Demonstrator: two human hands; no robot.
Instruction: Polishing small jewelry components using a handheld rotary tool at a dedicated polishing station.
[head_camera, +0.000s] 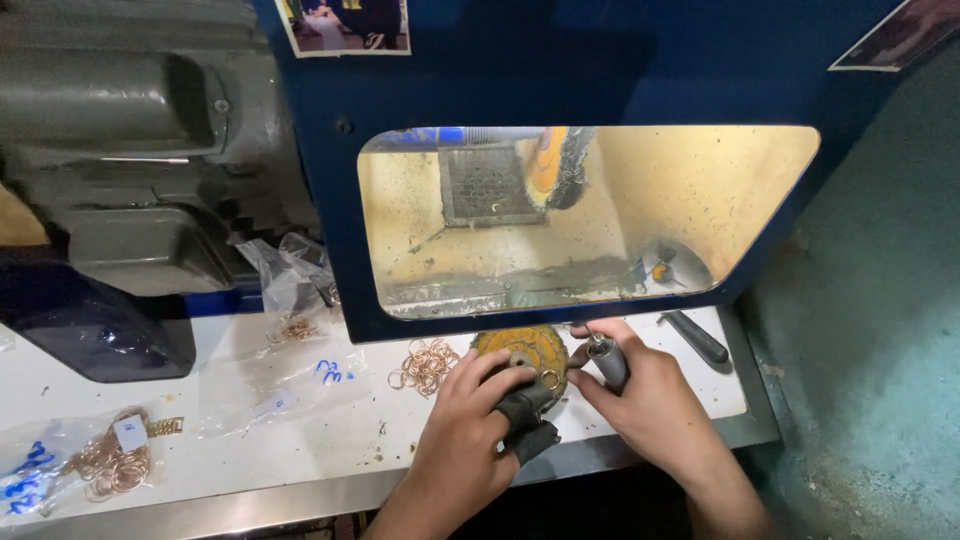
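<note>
My left hand (462, 428) grips a dark cloth-wrapped piece (524, 420), fingers curled over it, at the front edge of the white bench (300, 440). My right hand (650, 400) is closed around a short grey metal rod (608, 362), and its fingertips pinch a small copper ring (551, 379). Both hands meet just in front of a round yellow buffing disc (522, 347) lying flat on the bench. A loose heap of copper rings (427, 364) lies just left of that disc.
A blue polishing hood (560, 70) stands behind, its window showing a yellow buffing wheel (560, 165) and a vent grille (483, 185). Clear plastic bags (275, 390) lie left, with more copper rings (110, 462) in one. A dark-handled tool (697, 336) lies right.
</note>
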